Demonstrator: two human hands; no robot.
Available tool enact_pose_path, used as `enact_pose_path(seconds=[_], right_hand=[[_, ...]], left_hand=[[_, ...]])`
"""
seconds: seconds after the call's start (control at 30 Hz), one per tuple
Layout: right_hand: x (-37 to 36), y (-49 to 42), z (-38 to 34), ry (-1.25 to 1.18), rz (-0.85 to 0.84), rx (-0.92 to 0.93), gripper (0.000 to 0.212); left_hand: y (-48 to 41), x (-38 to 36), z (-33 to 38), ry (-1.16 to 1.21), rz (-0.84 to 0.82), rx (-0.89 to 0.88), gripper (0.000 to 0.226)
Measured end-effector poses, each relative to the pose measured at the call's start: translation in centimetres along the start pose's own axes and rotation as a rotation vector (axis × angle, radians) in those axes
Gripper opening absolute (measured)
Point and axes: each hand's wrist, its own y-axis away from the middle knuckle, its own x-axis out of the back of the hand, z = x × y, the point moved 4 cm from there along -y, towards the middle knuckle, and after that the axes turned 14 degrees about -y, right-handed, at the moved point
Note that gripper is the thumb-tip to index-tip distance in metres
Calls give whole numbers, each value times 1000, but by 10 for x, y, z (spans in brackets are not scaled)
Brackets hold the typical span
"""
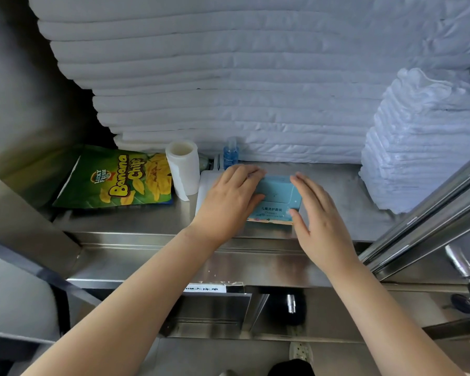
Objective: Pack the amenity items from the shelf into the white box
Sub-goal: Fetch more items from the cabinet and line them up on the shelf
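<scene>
A light blue amenity pack (278, 198) with printed text lies on the steel shelf (136, 221), over a flat white box (205, 185) whose left part shows. My left hand (225, 202) rests flat on the pack's left side and on the box, fingers pointing away from me. My right hand (320, 221) touches the pack's right edge with its fingers spread. Neither hand is closed around the pack. A small blue bottle (231, 154) stands just behind the box.
A green banana chips bag (120, 180) lies at the left. A white paper roll (183, 169) stands beside the box. Tall stacks of folded white linen (228, 90) fill the back, a smaller pile (418, 147) the right. A steel sliding-door rail (432, 221) runs at the right.
</scene>
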Motion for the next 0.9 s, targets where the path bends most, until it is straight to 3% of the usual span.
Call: enact_pose_path(seconds=[0.27, 0.4, 0.53, 0.67, 0.77, 0.9], right_hand=[[-14, -16, 0, 103, -80, -124, 60], [-21, -13, 5, 148, -141, -195, 52], [-27, -6, 5, 258, -197, -193, 52], [-21, -12, -2, 241, -32, -84, 35], [-16, -11, -7, 145, 101, 40, 12], [-20, -8, -5, 120, 89, 56, 15]], left_hand=[[5, -24, 0, -119, -232, -59, 88], [3, -35, -4, -148, -318, 16, 75], [4, -46, -4, -239, -405, -19, 67], [0, -39, 3, -211, -327, -93, 54], [6, -23, 7, -101, -86, -143, 37], [18, -19, 5, -91, -17, -171, 38]])
